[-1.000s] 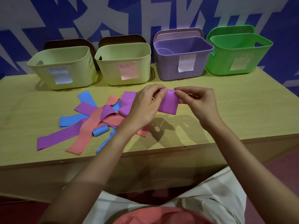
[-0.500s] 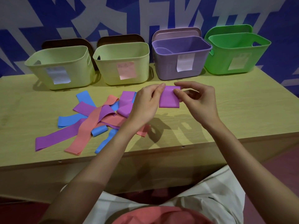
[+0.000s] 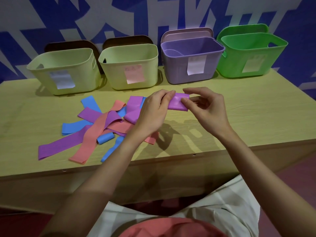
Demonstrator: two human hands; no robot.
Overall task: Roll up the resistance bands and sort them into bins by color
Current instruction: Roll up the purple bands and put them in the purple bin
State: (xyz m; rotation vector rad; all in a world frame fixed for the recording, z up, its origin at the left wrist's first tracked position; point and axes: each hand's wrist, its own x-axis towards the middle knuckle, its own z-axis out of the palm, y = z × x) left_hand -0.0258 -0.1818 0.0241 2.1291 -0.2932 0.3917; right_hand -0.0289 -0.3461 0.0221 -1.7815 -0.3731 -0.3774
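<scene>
Since the earlier frame, the purple band (image 3: 178, 103) is rolled tighter; my left hand (image 3: 153, 111) and right hand (image 3: 205, 106) pinch it at frame centre, above the table (image 3: 256, 117). The purple bin (image 3: 191, 72) holds one curved purple piece; the other bins' contents are not visible.

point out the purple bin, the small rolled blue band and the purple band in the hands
purple bin (image 3: 177, 72): head view, front wall
rolled blue band (image 3: 105, 138): head view, roll's side
held purple band (image 3: 177, 104): head view, exposed middle
</scene>
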